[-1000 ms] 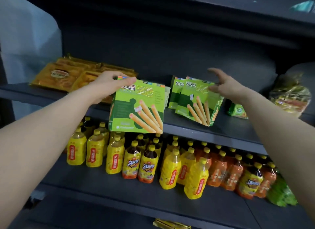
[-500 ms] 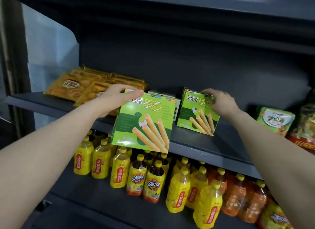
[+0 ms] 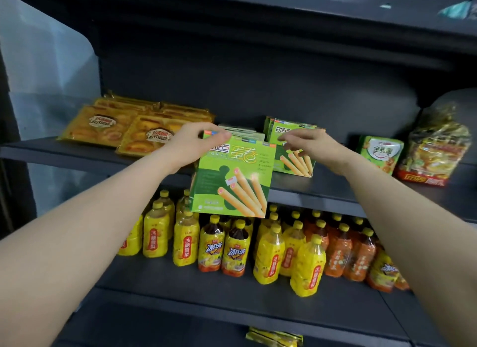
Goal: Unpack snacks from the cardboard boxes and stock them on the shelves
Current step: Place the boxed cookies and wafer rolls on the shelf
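My left hand (image 3: 191,145) grips the top left corner of a green egg-roll box (image 3: 232,181), holding it upright in front of the middle shelf (image 3: 322,194). My right hand (image 3: 309,145) hovers by the box's top right corner with loosely curled fingers and holds nothing. Behind that hand, more green egg-roll boxes (image 3: 296,163) stand on the shelf, partly hidden by it. Other boxes of the same kind (image 3: 240,131) lie behind the held one.
Orange pastry packs (image 3: 124,129) lie at the shelf's left. A green snack bag (image 3: 382,153) and a clear bag of snacks (image 3: 436,145) stand at the right. The lower shelf holds several drink bottles (image 3: 268,253). A yellow pack (image 3: 273,337) shows below.
My right hand has let go of the standing green box and moved left toward the held box. My left hand keeps its grip on that box.
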The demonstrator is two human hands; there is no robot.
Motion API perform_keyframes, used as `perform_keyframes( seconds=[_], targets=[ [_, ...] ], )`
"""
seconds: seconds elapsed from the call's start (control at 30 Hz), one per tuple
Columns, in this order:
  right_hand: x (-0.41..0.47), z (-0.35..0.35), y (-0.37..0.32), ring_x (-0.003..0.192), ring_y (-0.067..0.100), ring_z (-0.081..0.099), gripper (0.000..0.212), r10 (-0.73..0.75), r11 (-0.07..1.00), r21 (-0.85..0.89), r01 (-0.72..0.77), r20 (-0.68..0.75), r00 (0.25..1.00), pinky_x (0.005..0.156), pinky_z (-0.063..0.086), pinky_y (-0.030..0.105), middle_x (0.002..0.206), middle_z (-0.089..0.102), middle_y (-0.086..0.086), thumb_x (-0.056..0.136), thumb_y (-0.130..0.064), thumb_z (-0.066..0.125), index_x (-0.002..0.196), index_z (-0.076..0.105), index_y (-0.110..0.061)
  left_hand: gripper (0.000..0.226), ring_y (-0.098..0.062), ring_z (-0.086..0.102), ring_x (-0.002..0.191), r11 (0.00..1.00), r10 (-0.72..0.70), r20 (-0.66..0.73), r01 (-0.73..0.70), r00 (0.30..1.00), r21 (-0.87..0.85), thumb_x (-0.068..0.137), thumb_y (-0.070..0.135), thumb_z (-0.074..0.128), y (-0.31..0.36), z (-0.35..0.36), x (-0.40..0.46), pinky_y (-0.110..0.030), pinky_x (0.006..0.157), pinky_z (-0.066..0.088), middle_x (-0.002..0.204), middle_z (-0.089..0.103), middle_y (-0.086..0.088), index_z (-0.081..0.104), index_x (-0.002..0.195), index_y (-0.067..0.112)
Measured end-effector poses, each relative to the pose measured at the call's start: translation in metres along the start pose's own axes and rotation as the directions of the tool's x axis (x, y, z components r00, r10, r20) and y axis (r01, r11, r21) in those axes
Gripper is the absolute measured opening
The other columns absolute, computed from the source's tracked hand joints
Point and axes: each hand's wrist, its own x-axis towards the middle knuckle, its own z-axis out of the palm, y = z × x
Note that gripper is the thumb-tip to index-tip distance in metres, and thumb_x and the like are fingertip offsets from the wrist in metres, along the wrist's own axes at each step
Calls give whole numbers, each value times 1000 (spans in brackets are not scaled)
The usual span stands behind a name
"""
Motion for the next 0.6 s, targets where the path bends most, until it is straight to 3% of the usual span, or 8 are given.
perform_keyframes(
  seconds=[0.07,0.13,0.33,0.47,0.6],
  targets=[
    [-21,7,-13,102,13,64,26,59,973,211,-92,158,986,88,52,31,110,69,-7,97,-42,61,119,67,-29,34,-11,46,130,999,39,2,-39,999,-23,78,67,64,4,2,-4,-42,110,35,128,60,18,70,104,45],
    [-39,14,-16,96,11,62,36,72,947,288,-144,246,967,86,51,33,118,68,-4,90,-41,68,124,61,-31,21,-8,49,125,995,73,6,-72,997,-70,84,55,67,8,6,-6,-39,109,36,122,61,23,70,102,43],
    [-65,12,-6,109,22,65,58,92,909,383,-165,203,975,82,48,33,129,67,5,81,-26,78,134,54,-21,23,4,53,110,985,163,112,-156,980,-68,91,45,65,22,29,-7,-24,91,38,117,62,20,70,109,32],
    [-68,-20,4,114,28,66,76,127,923,348,-162,123,984,85,53,37,131,65,8,79,-20,79,146,42,-19,29,-9,55,107,940,245,113,-264,963,217,100,45,49,28,33,7,-26,84,41,117,60,9,67,117,29],
    [-61,-70,17,110,27,69,66,98,907,420,-35,-129,987,82,57,34,125,68,10,75,-20,78,135,51,-12,35,-22,46,123,795,262,33,-235,964,560,98,36,56,18,36,23,-36,100,38,133,52,0,59,132,27]
  ],
)
